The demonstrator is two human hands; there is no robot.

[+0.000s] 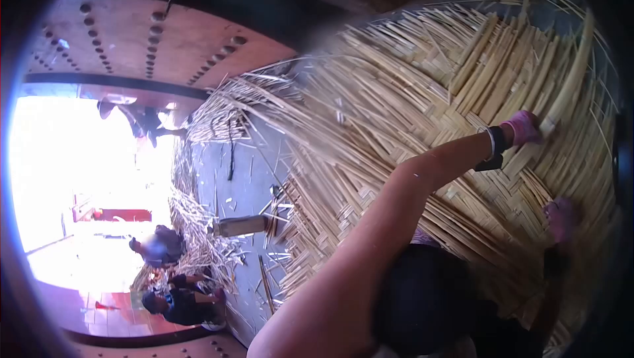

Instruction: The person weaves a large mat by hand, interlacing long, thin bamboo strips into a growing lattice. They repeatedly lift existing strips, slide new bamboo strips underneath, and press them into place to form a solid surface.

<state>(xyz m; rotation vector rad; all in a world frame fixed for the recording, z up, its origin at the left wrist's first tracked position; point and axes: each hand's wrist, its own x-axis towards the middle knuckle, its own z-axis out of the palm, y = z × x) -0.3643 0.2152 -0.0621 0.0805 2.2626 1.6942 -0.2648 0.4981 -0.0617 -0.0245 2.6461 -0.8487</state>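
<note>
Split-cane mat [432, 117], partly woven, spread over the grey floor [254, 160]; its ragged edge on the doorway side lies near a wooden block [241, 226]; loose cane strips [231, 104] heaped beyond, along the floor's edge by the studded panel [125, 41]. Left hand [525, 127], pink-covered, banded at the wrist, fingers bunched down on the weave beside the end of a broad pale strip [574, 71]; whether they pinch it, cannot tell. Right hand [561, 218], also pink, low over the mat on the side away from the doorway; dim and blurred there, so perhaps touching the canes, state of the fingers not readable. Two people crouch off the mat toward the light, one in a cap [162, 246], the other in dark clothing [188, 305], both near loose canes. Handling, my judgement: single strips light, springy along their length, liable to split if bent sharply; faces dry and fairly smooth, edges sharp enough to cut; whole mat heavier, floppy, awkward to shift, the open weave apt to slide apart; best hold on the pale strip is flat across its width, close to where it enters the weave, thumb on top, clear of the splintered tips.
</note>
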